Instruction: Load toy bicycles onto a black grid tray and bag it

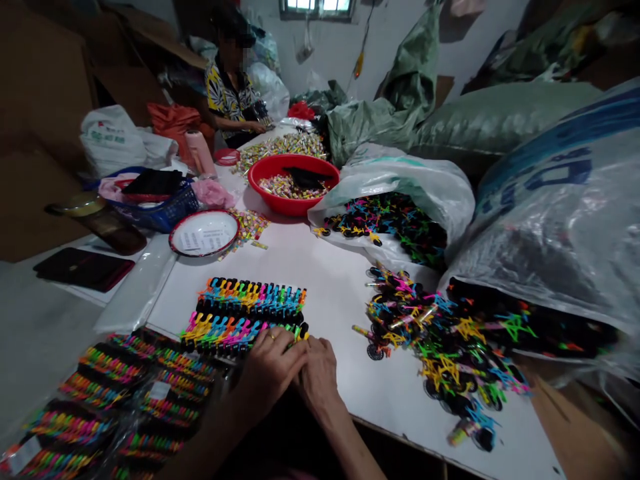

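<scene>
Two rows of small plastic toy bicycles (253, 295), bright frames with black wheels, stand packed side by side on the white table. At the right end of the nearer row (220, 330), my left hand (273, 363) is closed, its fingers bent over the last toy bicycle. Close against it, my right hand (319, 373) has its fingers curled in. What the right fingertips hold, if anything, is hidden. To the right lies a loose heap of toy bicycles (440, 347), some with small candy-filled tubes.
Bagged rows of toy bicycles (110, 400) lie at lower left. Beyond are an enamel plate (205, 233), a red basin (293, 205) of candies and a blue basket (167, 210). Large sacks (560, 220) stand at right. Across the table sits another person (233, 100).
</scene>
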The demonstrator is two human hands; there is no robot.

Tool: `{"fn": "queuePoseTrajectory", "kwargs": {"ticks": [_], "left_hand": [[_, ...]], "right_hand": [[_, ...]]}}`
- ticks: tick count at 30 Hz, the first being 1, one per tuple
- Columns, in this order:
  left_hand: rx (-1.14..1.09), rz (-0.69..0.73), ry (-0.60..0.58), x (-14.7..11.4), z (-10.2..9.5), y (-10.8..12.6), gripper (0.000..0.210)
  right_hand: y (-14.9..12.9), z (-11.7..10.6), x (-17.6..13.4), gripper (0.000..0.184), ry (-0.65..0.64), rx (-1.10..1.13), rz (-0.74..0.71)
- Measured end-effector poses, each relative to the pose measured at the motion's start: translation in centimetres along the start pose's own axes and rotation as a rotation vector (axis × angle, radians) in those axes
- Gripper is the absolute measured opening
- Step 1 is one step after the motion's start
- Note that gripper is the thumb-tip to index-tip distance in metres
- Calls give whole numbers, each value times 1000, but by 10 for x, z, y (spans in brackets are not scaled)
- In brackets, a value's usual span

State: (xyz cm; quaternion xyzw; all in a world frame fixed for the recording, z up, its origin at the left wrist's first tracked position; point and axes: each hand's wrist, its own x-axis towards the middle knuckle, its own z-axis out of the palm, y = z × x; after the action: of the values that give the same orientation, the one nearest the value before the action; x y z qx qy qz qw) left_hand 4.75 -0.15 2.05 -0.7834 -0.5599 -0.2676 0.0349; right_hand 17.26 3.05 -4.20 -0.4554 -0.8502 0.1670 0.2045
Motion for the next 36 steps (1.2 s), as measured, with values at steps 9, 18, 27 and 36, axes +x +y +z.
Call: {"fn": "queuePoseTrajectory", "kwargs": {"ticks": [9, 18, 27, 36], "left_hand": [[-5, 111, 162, -16, 19, -14, 15], [8, 184, 52, -38, 10, -6, 15], [-92, 253, 20, -38, 2, 0, 16], [-121, 231, 14, -53, 4, -2, 14]], "right_hand": [[15, 6, 2, 16, 74, 92, -130], [19, 1, -10, 14, 20, 145, -248], [12, -3, -27, 9, 134, 80, -240], [6, 6, -39, 11, 291, 72, -210]]}}
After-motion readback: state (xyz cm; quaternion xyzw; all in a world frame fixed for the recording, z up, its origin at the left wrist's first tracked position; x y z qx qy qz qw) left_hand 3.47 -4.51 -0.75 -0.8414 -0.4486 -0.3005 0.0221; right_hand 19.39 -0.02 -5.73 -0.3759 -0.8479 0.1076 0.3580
